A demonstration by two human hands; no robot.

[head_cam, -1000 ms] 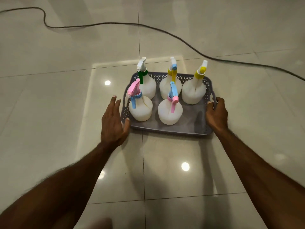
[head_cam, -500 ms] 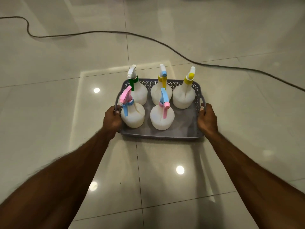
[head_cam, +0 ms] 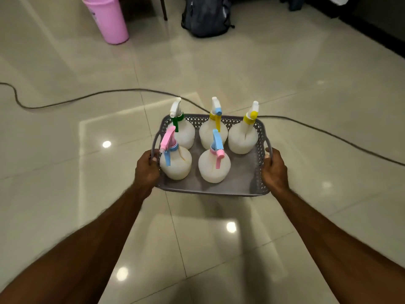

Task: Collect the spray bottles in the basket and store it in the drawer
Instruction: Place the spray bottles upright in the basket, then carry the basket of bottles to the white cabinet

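Note:
A grey perforated basket [head_cam: 241, 185] hangs above the tiled floor, held by both side handles. My left hand [head_cam: 146, 172] grips the left handle and my right hand [head_cam: 275, 171] grips the right one. Several white spray bottles stand upright inside: one with a pink head [head_cam: 175, 163] at front left, one with a blue head and pink trigger [head_cam: 213, 166] at front middle, a green-collared one [head_cam: 184, 132] at back left, a yellow-and-blue one [head_cam: 213, 132] at back middle, a yellow-collared one [head_cam: 243, 137] at back right. No drawer is in view.
A dark cable [head_cam: 87, 96] snakes across the floor behind the basket and runs off to the right. A pink bucket [head_cam: 108, 18] stands at the far left, a dark backpack [head_cam: 207, 16] next to it, and dark furniture [head_cam: 377, 20] lines the far right.
My left hand closed on the left handle, joining the right hand on the other. The basket rose off the floor, and the view tilted up to show the bucket and backpack.

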